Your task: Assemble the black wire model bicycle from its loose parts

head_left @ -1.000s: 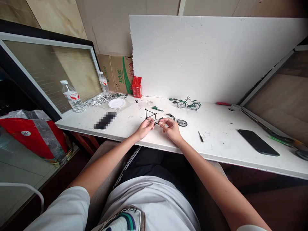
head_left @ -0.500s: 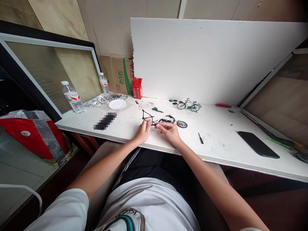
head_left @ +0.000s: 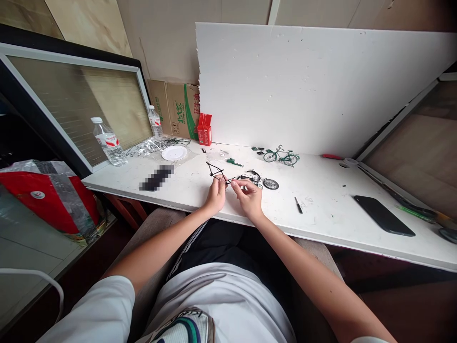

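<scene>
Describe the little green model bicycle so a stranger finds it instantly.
Find the big white foam board behind the white table. The green model bicycle stands before it. It has two wheels on a frame, unlike the loose black spoked wheel lying in front.

Your table [head_left: 321, 190] looks smooth and white. The bottles [head_left: 110, 143] are clear, glossy plastic; the carton [head_left: 174, 109] is matt cardboard.

I can see a white shirt [head_left: 228, 295] with short, loose sleeves [head_left: 103, 305] and soft folds across the tummy. A patch [head_left: 189, 328] on its front has black letters and curvy green and blue bands. The pants [head_left: 232, 243] are black, with thin white stripes [head_left: 186, 247] down the side.
</scene>
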### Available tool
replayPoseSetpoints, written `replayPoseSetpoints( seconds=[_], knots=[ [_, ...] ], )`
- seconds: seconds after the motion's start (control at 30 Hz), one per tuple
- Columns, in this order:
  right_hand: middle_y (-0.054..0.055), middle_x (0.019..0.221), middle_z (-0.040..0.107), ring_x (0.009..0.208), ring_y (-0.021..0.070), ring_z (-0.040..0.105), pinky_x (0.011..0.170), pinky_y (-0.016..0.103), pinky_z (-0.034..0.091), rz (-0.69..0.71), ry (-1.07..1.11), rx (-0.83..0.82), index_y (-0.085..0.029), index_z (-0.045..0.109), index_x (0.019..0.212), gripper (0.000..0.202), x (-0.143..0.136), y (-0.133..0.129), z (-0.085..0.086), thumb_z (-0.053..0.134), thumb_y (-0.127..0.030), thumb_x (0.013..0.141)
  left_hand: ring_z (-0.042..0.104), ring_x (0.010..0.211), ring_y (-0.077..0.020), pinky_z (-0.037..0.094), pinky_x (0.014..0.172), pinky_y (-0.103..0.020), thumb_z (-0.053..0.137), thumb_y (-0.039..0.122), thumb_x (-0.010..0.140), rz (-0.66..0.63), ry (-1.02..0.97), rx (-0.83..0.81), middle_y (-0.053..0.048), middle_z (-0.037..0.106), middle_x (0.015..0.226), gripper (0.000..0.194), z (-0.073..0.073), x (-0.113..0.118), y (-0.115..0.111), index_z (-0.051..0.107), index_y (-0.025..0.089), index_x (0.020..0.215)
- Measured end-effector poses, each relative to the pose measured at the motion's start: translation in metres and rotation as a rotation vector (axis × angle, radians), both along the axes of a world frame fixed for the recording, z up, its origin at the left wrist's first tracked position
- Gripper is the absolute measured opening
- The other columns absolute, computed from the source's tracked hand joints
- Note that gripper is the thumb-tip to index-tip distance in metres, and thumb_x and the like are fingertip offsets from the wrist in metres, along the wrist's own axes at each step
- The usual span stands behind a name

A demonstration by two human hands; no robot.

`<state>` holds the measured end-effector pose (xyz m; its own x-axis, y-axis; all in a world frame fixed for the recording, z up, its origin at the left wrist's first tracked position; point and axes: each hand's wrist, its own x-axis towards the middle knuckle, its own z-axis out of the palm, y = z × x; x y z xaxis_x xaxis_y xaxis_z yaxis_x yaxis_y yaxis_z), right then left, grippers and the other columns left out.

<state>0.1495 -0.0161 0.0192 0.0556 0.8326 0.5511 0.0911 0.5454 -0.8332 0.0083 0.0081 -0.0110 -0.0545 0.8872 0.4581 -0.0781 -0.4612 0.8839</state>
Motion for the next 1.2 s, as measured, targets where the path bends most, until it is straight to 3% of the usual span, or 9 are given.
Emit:
replayPoseSetpoints(
  seconds=[0.23,0.43,0.93,1.13,1.2],
  knots=[
    [0.009,0.095,0.071,0.089,0.0232,0.067,0.068,0.035,0.057,-0.084,-0.103,0.05,-0.024,0.078,0.095,0.035,-0.003,-0.004,0.0,0.069,-0.058,0.097,0.057,0.088,-0.0162,0.051,0.085,-0.029,0.049,0.05,0.108,-0.059,-0.055,-0.098,-0.004,0.059,0.101,0.027,-0.003,0.0,0.004,0.055,0.024,0.106],
    [0.01,0.097,0.071,0.09,0.023,0.066,0.067,0.034,0.055,-0.068,-0.104,0.057,-0.023,0.075,0.093,0.033,-0.006,-0.002,-0.001,0.07,-0.055,0.098,0.06,0.091,-0.0152,0.052,0.081,-0.027,0.05,0.044,0.108,-0.079,-0.136,-0.165,-0.004,0.06,0.103,0.022,0.002,0.001,0.003,0.052,0.023,0.104],
    [0.008,0.089,0.072,0.091,0.0243,0.062,0.065,0.034,0.052,-0.031,-0.263,0.065,-0.025,0.075,0.082,0.033,-0.002,0.003,-0.003,0.07,-0.054,0.097,0.06,0.088,-0.0157,0.051,0.079,-0.028,0.056,0.051,0.105,-0.134,-0.141,-0.18,-0.004,0.06,0.099,0.029,0.009,0.001,-0.003,0.051,0.023,0.101],
    [0.009,0.102,0.074,0.1,0.0258,0.064,0.068,0.035,0.056,0.0,-0.247,0.065,-0.026,0.081,0.103,0.032,0.002,0.004,-0.005,0.073,-0.057,0.095,0.056,0.087,-0.0171,0.049,0.079,-0.028,0.054,0.053,0.104,-0.039,-0.07,-0.043,-0.005,0.059,0.099,0.031,0.012,0.0,-0.006,0.055,0.022,0.099],
    [0.009,0.104,0.074,0.098,0.0253,0.064,0.067,0.035,0.056,0.018,-0.247,0.066,-0.027,0.081,0.112,0.035,0.001,0.002,-0.004,0.077,-0.056,0.092,0.057,0.087,-0.0176,0.048,0.076,-0.028,0.055,0.048,0.102,-0.049,-0.112,-0.072,-0.005,0.059,0.096,0.027,0.015,-0.002,-0.005,0.057,0.021,0.096]
  ],
)
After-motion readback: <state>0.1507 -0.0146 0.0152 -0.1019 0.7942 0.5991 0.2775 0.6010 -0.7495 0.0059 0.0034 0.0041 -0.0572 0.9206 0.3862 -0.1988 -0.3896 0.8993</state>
